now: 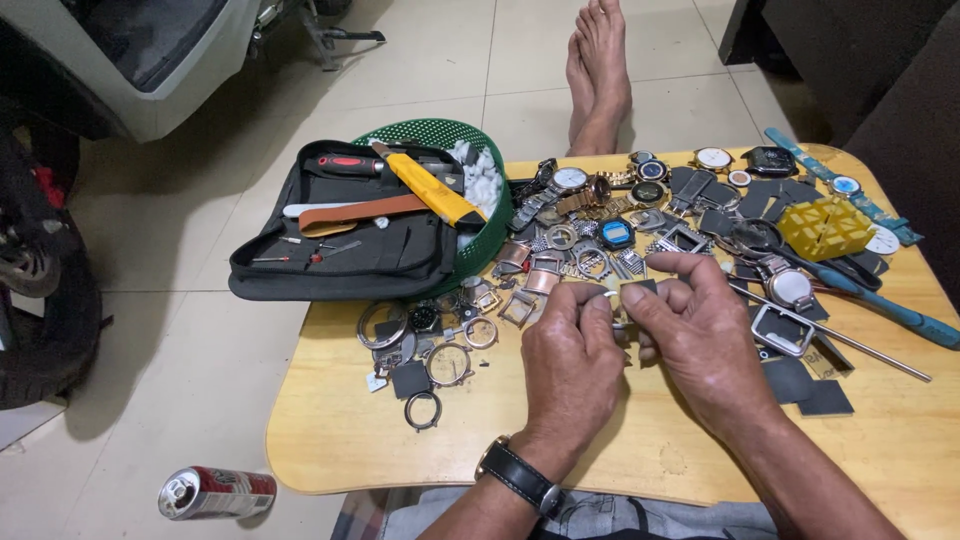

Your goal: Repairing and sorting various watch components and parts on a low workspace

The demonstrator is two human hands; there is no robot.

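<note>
Low wooden table (350, 450), watch parts strewn; both hands' grip pinched on small silver watch piece (613, 298), mostly hidden.

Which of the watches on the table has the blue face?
The small square digital watch in the middle of the pile, just beyond the hands. Its face is bright blue; the round watches around it show white or dark dials.

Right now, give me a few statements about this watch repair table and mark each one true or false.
1. Both hands, left hand and right hand, meet on a small watch part. True.
2. The black tool pouch is zipped shut. False: it lies open, tools showing.
3. A drink can lies on the floor. True.
4. The yellow case holder is under the left hand. False: it sits at the table's far right.
5. The left wrist is bare. False: it wears a wristwatch.
</note>
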